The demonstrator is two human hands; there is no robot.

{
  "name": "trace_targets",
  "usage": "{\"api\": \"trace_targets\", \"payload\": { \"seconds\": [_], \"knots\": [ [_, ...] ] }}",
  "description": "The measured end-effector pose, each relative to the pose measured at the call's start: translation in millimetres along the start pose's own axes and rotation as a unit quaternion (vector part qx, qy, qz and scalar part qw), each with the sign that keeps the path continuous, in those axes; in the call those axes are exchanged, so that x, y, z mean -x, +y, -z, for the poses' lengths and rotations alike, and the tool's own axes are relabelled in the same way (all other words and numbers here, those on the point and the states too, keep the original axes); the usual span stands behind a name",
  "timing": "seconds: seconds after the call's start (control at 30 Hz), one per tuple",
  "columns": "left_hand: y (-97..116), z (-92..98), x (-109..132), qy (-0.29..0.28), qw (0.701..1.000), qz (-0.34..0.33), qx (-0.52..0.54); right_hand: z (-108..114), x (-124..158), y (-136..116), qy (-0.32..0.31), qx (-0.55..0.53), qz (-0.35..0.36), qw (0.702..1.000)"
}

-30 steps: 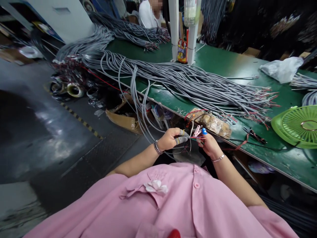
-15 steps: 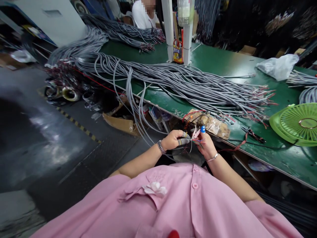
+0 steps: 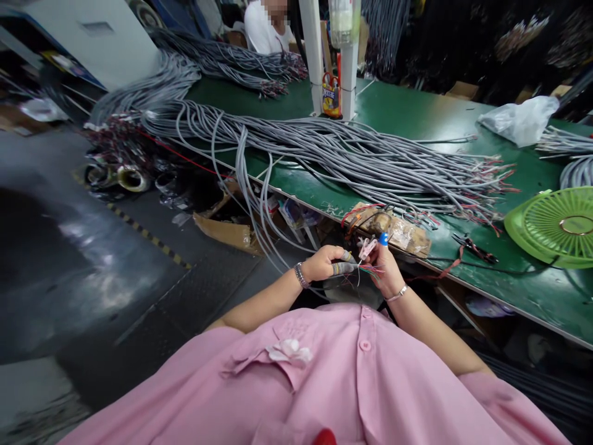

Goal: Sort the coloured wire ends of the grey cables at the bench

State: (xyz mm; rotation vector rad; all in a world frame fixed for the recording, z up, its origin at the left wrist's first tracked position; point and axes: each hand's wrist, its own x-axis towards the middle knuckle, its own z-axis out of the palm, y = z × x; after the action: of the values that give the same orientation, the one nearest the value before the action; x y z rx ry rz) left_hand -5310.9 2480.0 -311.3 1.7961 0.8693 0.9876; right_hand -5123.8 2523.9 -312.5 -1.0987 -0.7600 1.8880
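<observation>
My left hand (image 3: 320, 264), with grey covers on its fingertips, is closed around the end of a grey cable. Thin coloured wires (image 3: 371, 270) fan out of that end toward my right hand (image 3: 389, 275). A small pink clip-like plastic tool (image 3: 367, 248) is gripped in my right hand, by the thumb with the blue cap (image 3: 383, 238). It sits just above the wires; whether it touches them I cannot tell. The right fingers are partly hidden behind the wires. Loose grey cables (image 3: 265, 216) hang over the bench edge, left of my hands.
Many grey cables (image 3: 319, 145) lie across the green bench (image 3: 403, 102). At its front edge is a taped cardboard piece (image 3: 410, 238), with pliers (image 3: 479, 250) and a green fan (image 3: 563, 225) to the right. A white post (image 3: 315, 59) stands behind; a person (image 3: 264, 31) is beyond.
The pink tool has turned in my right hand and shows more of its broad side. The wire ends spread a little further right. My left hand stays almost in place.
</observation>
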Motion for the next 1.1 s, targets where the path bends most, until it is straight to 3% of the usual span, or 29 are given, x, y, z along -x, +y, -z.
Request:
{"api": "trace_targets", "payload": {
  "seconds": [0.17, 0.43, 0.5, 0.6, 0.77, 0.93, 1.1],
  "knots": [
    [8, 2.1, 9, -0.021, 0.999, -0.030, 0.018, 10, 4, 3, -0.020, -0.025, -0.026, 0.999],
    [29, 1.5, 40, -0.047, 0.996, -0.074, -0.008, 32, 8, 13, 0.002, -0.016, -0.043, 0.999],
    [33, 2.1, 48, -0.017, 0.997, -0.067, -0.019, 33, 8, 11, -0.021, -0.017, -0.047, 0.999],
    [34, 2.2, 53, 0.073, 0.996, -0.039, -0.035, 27, 8, 3, -0.084, -0.023, -0.054, 0.995],
    [26, -2.2, 40, 0.137, 0.990, -0.005, -0.025, 13, 8, -12, -0.153, 0.014, -0.033, 0.988],
    [15, -7.8, 20, 0.144, 0.989, 0.015, -0.014, 11, 9, -9, -0.090, 0.063, 0.020, 0.994],
    [6, -11.0, 8, 0.140, 0.990, 0.022, 0.008, 10, 4, -3, -0.068, 0.006, -0.022, 0.997]
  ]
}}
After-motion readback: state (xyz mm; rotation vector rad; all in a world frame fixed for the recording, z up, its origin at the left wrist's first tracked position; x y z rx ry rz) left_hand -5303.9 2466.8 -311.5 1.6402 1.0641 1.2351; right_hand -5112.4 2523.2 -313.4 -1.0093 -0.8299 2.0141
